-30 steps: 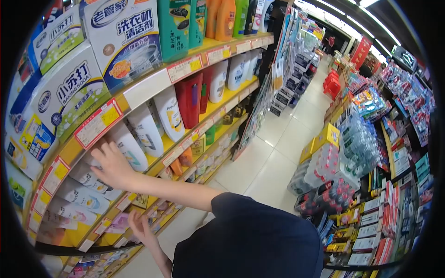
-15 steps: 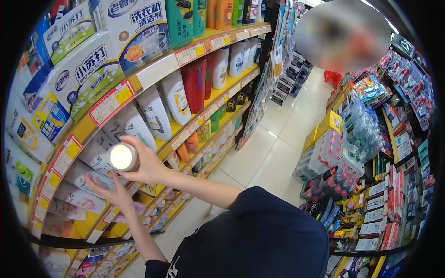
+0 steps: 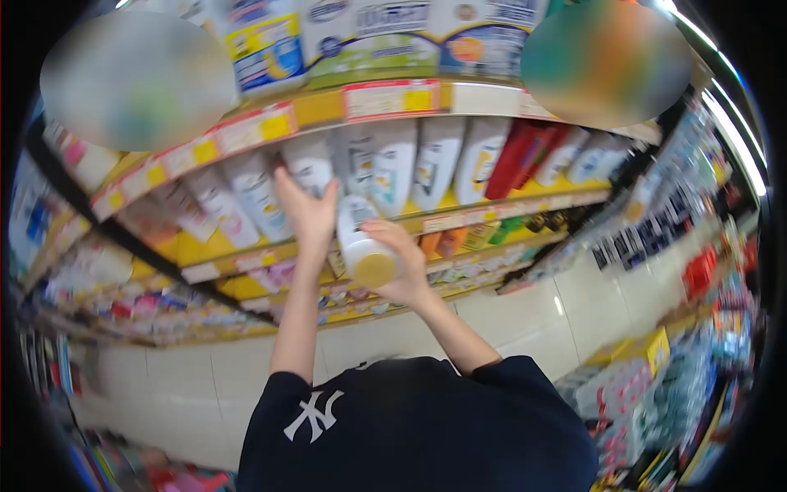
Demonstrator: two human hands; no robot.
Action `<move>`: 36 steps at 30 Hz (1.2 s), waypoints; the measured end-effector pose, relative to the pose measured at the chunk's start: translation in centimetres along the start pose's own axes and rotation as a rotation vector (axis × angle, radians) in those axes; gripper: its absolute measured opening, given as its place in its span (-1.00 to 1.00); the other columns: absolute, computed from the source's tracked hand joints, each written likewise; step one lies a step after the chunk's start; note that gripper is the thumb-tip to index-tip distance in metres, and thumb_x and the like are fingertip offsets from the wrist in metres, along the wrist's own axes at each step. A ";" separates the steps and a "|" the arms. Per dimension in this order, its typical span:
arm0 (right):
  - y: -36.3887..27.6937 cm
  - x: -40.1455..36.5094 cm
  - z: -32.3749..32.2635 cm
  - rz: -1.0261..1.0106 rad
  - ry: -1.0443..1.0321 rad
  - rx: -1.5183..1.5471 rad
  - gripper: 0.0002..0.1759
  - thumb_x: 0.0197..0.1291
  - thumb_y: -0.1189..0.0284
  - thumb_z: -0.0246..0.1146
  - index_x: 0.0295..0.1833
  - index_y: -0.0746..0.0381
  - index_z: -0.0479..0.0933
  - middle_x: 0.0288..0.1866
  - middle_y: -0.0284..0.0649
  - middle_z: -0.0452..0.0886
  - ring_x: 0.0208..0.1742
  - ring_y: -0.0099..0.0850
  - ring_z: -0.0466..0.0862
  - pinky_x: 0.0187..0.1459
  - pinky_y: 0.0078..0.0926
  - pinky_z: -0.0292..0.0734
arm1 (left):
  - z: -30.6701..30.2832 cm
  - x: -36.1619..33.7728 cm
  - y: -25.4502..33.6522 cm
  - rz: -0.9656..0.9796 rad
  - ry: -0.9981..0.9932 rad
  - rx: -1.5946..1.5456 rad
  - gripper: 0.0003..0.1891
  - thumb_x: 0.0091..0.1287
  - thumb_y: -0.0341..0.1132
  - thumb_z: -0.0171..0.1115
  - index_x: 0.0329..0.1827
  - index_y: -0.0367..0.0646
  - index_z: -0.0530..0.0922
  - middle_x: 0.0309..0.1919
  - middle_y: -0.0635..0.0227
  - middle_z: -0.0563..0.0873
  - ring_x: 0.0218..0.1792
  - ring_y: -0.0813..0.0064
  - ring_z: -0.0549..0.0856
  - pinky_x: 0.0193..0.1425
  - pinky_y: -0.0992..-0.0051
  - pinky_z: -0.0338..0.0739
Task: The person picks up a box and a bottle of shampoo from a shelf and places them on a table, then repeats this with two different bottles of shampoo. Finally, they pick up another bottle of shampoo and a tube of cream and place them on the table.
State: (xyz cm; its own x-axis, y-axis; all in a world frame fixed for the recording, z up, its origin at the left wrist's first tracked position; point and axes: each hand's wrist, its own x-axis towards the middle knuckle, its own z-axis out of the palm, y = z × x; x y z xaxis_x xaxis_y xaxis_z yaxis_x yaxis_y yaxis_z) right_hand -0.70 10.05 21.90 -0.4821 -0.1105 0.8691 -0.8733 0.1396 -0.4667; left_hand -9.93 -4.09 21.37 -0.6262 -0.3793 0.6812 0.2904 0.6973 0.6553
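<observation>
the white bottle (image 3: 358, 238) is a plump, smooth plastic one, lying tilted with its round gold cap (image 3: 375, 268) turned toward the camera and its base pointing at the shelf (image 3: 500, 215); it sits in the air just in front of the yellow shelf edge, at the middle of the view. the right hand (image 3: 402, 266) is wrapped round its lower part, fingers curled over the body next to the cap. the left hand (image 3: 307, 209) is raised beside it with fingers spread, its fingertips against the row of white bottles (image 3: 434, 160) that stand upright on the shelf, and its palm just beside the held bottle. whether the palm touches the held bottle cannot be told. the label on the held bottle is mostly covered by the hands and smeared by blur. two soft blurred patches hide the upper corners, and the boxes (image 3: 361, 33) on the shelf above are cut off at the top. the red and yellow price tags (image 3: 392, 100) and the bottle labels carry print too blurred to read. red bottles (image 3: 520, 156) stand further right in the row. the only clear lettering is a white "ny" logo on the navy shirt (image 3: 313, 414).
</observation>
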 end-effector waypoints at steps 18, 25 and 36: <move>-1.5 2.4 -6.4 -0.013 0.066 0.074 -0.27 -0.42 0.52 0.43 -0.03 0.28 0.22 -0.06 0.00 0.43 -0.06 -0.18 0.50 -0.02 -0.31 0.41 | -8.8 -7.6 4.4 0.396 0.288 -0.177 -0.31 -0.30 -0.29 0.47 -0.06 -0.22 0.29 -0.20 0.28 0.43 -0.15 0.46 0.47 -0.10 0.47 0.41; -3.2 2.9 -2.9 0.591 -0.249 1.198 -0.17 -0.33 0.01 0.30 -0.05 0.36 0.18 -0.39 -0.09 0.40 -0.46 -0.28 0.52 -0.48 -0.42 0.48 | -18.5 -14.2 5.7 -0.510 0.126 -1.475 -0.20 -0.12 0.26 0.20 -0.04 -0.26 0.24 -0.41 0.31 0.40 -0.49 0.47 0.48 -0.50 0.51 0.43; -6.4 -4.2 21.9 0.956 -1.086 2.669 -0.23 -0.21 0.01 0.34 -0.08 0.35 0.18 -0.41 -0.08 0.41 -0.58 -0.29 0.48 -0.58 -0.36 0.40 | -28.0 -19.8 -0.9 -0.277 0.111 -2.000 -0.21 -0.16 0.28 0.23 -0.16 -0.23 0.15 -0.59 0.36 0.35 -0.69 0.51 0.44 -0.69 0.53 0.40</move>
State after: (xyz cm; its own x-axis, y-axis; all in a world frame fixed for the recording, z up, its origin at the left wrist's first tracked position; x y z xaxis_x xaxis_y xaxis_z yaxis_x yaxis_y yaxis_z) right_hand 5.40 -11.97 17.62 0.2140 -0.7237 0.6561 0.9731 0.0996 -0.2076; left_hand 22.47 -14.23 16.41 -0.7703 -0.4195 0.4803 0.4978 -0.8663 0.0419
